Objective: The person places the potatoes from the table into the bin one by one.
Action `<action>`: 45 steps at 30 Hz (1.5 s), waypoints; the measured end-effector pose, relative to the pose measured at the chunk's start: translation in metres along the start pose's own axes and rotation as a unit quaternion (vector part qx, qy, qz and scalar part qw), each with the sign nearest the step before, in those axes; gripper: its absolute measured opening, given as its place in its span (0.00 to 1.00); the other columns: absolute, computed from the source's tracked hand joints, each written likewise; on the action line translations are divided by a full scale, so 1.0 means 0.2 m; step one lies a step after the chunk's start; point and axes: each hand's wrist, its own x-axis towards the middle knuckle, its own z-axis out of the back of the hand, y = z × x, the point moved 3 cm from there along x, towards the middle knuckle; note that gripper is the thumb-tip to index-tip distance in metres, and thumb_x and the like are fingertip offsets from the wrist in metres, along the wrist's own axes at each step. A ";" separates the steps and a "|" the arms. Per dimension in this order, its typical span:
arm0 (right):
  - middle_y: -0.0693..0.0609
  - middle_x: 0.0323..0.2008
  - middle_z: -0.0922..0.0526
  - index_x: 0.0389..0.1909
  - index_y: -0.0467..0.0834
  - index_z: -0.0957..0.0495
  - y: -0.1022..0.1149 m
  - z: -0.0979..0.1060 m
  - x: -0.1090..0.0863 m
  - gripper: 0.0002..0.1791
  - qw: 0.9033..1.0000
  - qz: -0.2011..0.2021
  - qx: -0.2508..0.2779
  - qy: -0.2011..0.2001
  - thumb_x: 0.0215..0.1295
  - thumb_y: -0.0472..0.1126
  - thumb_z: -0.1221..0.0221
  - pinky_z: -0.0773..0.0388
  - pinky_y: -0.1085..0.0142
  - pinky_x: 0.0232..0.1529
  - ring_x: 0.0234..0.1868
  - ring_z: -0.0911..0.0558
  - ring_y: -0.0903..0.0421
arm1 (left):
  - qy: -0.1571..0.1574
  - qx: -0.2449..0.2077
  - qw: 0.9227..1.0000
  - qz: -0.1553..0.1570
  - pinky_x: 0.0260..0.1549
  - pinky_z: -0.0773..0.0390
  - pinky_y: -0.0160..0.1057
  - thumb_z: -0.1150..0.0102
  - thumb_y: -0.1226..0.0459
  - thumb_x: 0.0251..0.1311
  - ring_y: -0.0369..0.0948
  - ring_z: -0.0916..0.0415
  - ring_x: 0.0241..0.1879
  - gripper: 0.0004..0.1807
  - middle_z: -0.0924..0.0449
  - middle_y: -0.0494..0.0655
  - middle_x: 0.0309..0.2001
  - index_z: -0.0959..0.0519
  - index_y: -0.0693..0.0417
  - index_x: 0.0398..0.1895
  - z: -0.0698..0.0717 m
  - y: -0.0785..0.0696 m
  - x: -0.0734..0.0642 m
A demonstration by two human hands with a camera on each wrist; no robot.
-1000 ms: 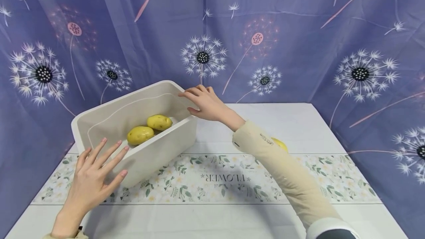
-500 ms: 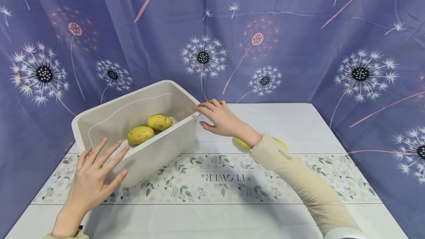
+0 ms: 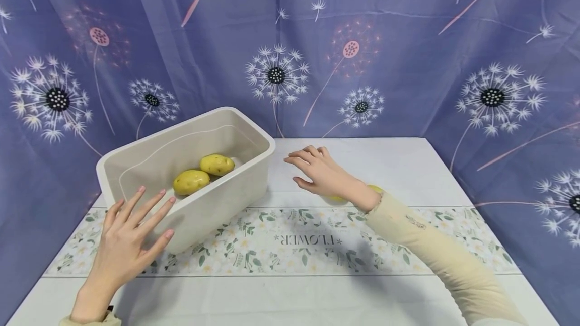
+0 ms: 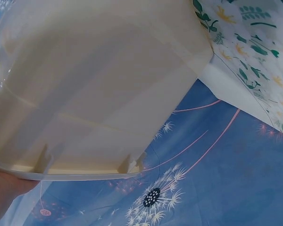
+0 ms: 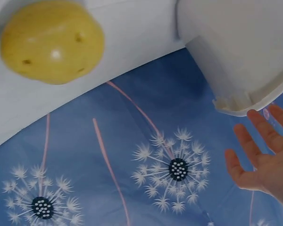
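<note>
- Two potatoes lay together inside the bin (image 3: 226, 200): a plump one (image 3: 192, 182) and, just beyond it, another (image 3: 217, 164). Both were yellow and smooth-skinned, with a faint shine.
- More yellow showed outside the bin, nearer the table's (image 3: 272, 296) far edge than its near one, mostly covered by my right wrist.
- The bin was off-white, deep and rounded at the corners, with a thick rim. It stood upright and slanted across the table's left half, its right end pointing toward the far edge.
- My left hand (image 3: 122, 250) was unclenched, its fingers spread straight over the bin's near left corner; it grasped nothing.
- My right hand (image 3: 323, 177) had nothing in it either. Its fingers were loosely bent in the air, just right of the bin and apart from it.
- My right wrist's camera showed what the head view hid: a rounded potato (image 5: 52, 42) with small dark pits, resting on the white cloth, and a yellow sliver at the picture's left border.
- My left wrist's camera showed the bin's outer wall, and the rim seemed to meet my hand.
</note>
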 end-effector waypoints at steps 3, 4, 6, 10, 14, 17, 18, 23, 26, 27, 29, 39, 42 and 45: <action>0.49 0.53 0.27 0.57 0.45 0.32 -0.02 -0.01 -0.04 0.23 1.000 -0.009 -0.006 0.016 0.60 0.44 0.46 0.37 0.56 0.46 0.52 0.31 0.52 | 0.003 0.000 1.000 0.003 0.59 0.49 0.58 0.69 0.36 0.59 0.50 0.46 0.66 0.33 0.31 0.46 0.60 0.31 0.41 0.59 0.00 0.00 0.00; 0.49 0.53 0.27 0.57 0.45 0.33 -0.03 -0.01 -0.05 0.23 1.000 -0.013 -0.009 0.022 0.60 0.45 0.46 0.37 0.56 0.46 0.52 0.31 0.52 | 0.002 0.000 1.000 0.002 0.59 0.49 0.58 0.69 0.36 0.59 0.50 0.46 0.66 0.33 0.31 0.46 0.60 0.31 0.41 0.59 0.00 0.00 0.00; 0.49 0.53 0.27 0.57 0.45 0.33 -0.05 -0.02 -0.07 0.24 0.999 -0.018 -0.014 0.031 0.60 0.45 0.46 0.37 0.56 0.46 0.52 0.31 0.52 | -0.004 0.000 1.000 -0.001 0.59 0.49 0.58 0.69 0.37 0.59 0.49 0.46 0.66 0.32 0.31 0.46 0.60 0.30 0.41 0.59 0.00 0.00 0.00; 0.47 0.53 0.27 0.57 0.45 0.33 -0.10 -0.05 -0.12 0.25 0.998 -0.033 -0.023 0.047 0.58 0.45 0.44 0.37 0.54 0.46 0.51 0.31 0.50 | -0.009 -0.001 1.000 -0.005 0.61 0.50 0.56 0.68 0.37 0.59 0.49 0.46 0.66 0.32 0.32 0.45 0.61 0.31 0.41 0.59 0.00 0.00 0.00; 0.46 0.54 0.27 0.58 0.45 0.33 -0.17 -0.09 -0.17 0.27 0.996 -0.046 -0.043 0.067 0.56 0.46 0.42 0.36 0.53 0.44 0.50 0.30 0.48 | -0.007 -0.003 1.000 -0.004 0.62 0.51 0.56 0.68 0.37 0.59 0.49 0.46 0.66 0.32 0.31 0.46 0.60 0.31 0.42 0.59 0.00 -0.01 0.00; 0.45 0.54 0.27 0.57 0.44 0.32 -0.22 -0.12 -0.21 0.29 0.993 -0.054 -0.061 0.083 0.54 0.48 0.41 0.35 0.52 0.42 0.49 0.30 0.46 | -0.002 -0.003 1.000 -0.003 0.62 0.51 0.56 0.69 0.37 0.59 0.49 0.47 0.67 0.33 0.31 0.47 0.60 0.31 0.42 0.59 0.00 0.00 0.01; 0.44 0.54 0.28 0.57 0.44 0.32 -0.23 -0.13 -0.22 0.29 0.992 -0.057 -0.065 0.087 0.53 0.48 0.41 0.35 0.52 0.41 0.49 0.29 0.46 | -0.001 -0.003 1.000 -0.003 0.61 0.51 0.56 0.69 0.37 0.59 0.49 0.47 0.66 0.33 0.31 0.47 0.60 0.31 0.42 0.59 0.01 0.00 0.01; 0.42 0.55 0.28 0.57 0.44 0.32 -0.29 -0.18 -0.27 0.31 0.987 -0.082 -0.081 0.111 0.52 0.49 0.40 0.32 0.50 0.40 0.48 0.28 0.44 | -0.004 -0.002 1.000 -0.006 0.61 0.50 0.56 0.68 0.37 0.59 0.49 0.47 0.67 0.32 0.31 0.47 0.60 0.30 0.42 0.58 0.00 0.00 0.01; 0.42 0.55 0.28 0.58 0.44 0.32 -0.32 -0.21 -0.30 0.32 0.984 -0.095 -0.083 0.124 0.51 0.51 0.40 0.31 0.50 0.39 0.48 0.28 0.43 | -0.008 0.002 1.000 -0.008 0.61 0.50 0.56 0.68 0.37 0.59 0.49 0.47 0.67 0.32 0.31 0.46 0.60 0.30 0.42 0.58 0.00 0.00 0.01; 0.42 0.55 0.28 0.58 0.44 0.33 -0.32 -0.22 -0.31 0.32 0.983 -0.100 -0.082 0.129 0.51 0.51 0.40 0.31 0.50 0.39 0.48 0.28 0.43 | -0.008 0.003 1.000 -0.009 0.61 0.50 0.55 0.68 0.37 0.60 0.49 0.47 0.67 0.32 0.31 0.47 0.60 0.30 0.41 0.58 0.00 0.00 0.01; 0.41 0.55 0.29 0.58 0.43 0.33 -0.34 -0.23 -0.32 0.33 0.982 -0.107 -0.080 0.134 0.52 0.52 0.41 0.31 0.50 0.38 0.49 0.28 0.43 | -0.009 0.003 1.000 -0.009 0.61 0.50 0.55 0.68 0.37 0.60 0.49 0.46 0.66 0.32 0.31 0.47 0.60 0.30 0.41 0.58 0.00 0.00 0.01; 0.41 0.54 0.28 0.61 0.47 0.35 -0.40 -0.32 -0.35 0.38 0.976 -0.131 -0.067 0.161 0.48 0.58 0.39 0.33 0.50 0.38 0.47 0.28 0.43 | -0.004 -0.002 1.000 -0.004 0.61 0.50 0.56 0.68 0.37 0.60 0.48 0.48 0.67 0.32 0.30 0.48 0.59 0.30 0.41 0.59 0.01 -0.01 0.01; 0.41 0.51 0.26 0.61 0.48 0.36 -0.40 -0.34 -0.35 0.39 0.976 -0.126 -0.062 0.167 0.48 0.58 0.39 0.34 0.51 0.38 0.45 0.28 0.44 | -0.003 -0.003 1.000 -0.002 0.61 0.50 0.56 0.69 0.37 0.59 0.48 0.48 0.67 0.32 0.30 0.48 0.59 0.30 0.41 0.59 0.01 -0.01 0.01; 0.42 0.48 0.25 0.61 0.49 0.35 -0.38 -0.35 -0.36 0.39 0.976 -0.121 -0.063 0.170 0.46 0.56 0.38 0.34 0.50 0.37 0.42 0.28 0.44 | -0.002 -0.003 1.000 -0.001 0.61 0.50 0.56 0.69 0.37 0.59 0.48 0.48 0.67 0.32 0.30 0.49 0.59 0.31 0.41 0.59 0.01 -0.01 0.01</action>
